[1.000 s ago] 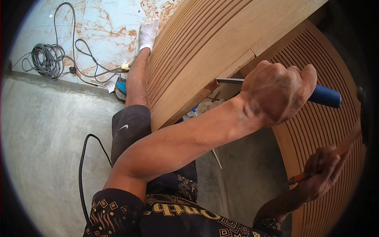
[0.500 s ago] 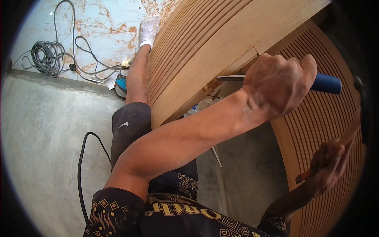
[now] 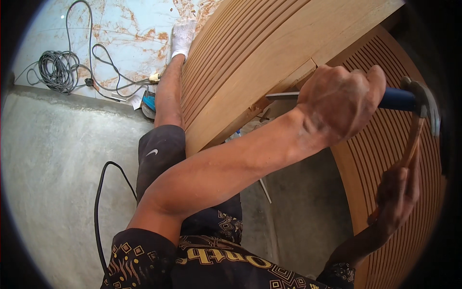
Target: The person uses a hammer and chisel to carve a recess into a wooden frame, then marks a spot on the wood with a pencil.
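My left hand (image 3: 339, 106) is closed in a fist around the blue handle of a chisel (image 3: 397, 98). Its flat metal blade points left, with the tip against a rough recess (image 3: 257, 107) in the edge of a wooden door panel (image 3: 284, 67). In my right hand (image 3: 397, 197), the fingers wrap a claw hammer (image 3: 413, 139) by its wooden shaft. The hammer's metal head is at the butt end of the chisel handle, seemingly touching it. My left fist covers the middle of the chisel.
A second grooved wooden panel (image 3: 385, 159) stands to the right. At the far left lie a coiled grey cable (image 3: 57, 71) and a blue power tool (image 3: 148, 102). A black cord (image 3: 97, 202) loops over the concrete floor (image 3: 57, 183). My leg (image 3: 168, 91) rests alongside the door panel.
My right hand has swung the hammer up and leftward, bringing its head from the right edge onto the end of the chisel handle. My left hand and the chisel have hardly moved.
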